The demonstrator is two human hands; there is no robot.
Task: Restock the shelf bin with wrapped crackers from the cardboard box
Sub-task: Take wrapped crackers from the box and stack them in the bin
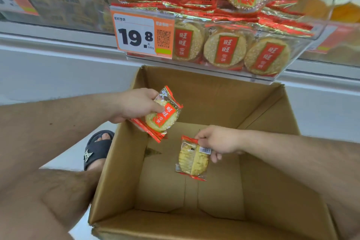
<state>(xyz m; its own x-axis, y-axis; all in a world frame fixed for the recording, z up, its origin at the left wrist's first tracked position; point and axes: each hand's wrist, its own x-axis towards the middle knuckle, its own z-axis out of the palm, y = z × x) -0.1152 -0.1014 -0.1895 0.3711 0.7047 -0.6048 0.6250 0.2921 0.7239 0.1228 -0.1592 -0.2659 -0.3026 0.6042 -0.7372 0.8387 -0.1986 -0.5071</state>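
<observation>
two crackers sit mid-frame over the box (259, 171). the left hand (136, 104) grips one cracker (162, 115), label up, long axis tilted toward upper right. the right hand (216, 141) pinches the other cracker (192, 159) by its top edge, hanging upright, back showing. the bin (298, 50) at upper right is piled with many more.

L hand (136, 104), R hand (218, 141): fingers pinching.

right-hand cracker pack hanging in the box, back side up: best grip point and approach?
Take the pack by its top red crimped seal, coming from above on the right, where the right hand already pinches it. That flat seal sticks out past the round cracker, so a pinch there avoids crushing it. The pack hangs clear of the box floor with the top side unobstructed.
</observation>
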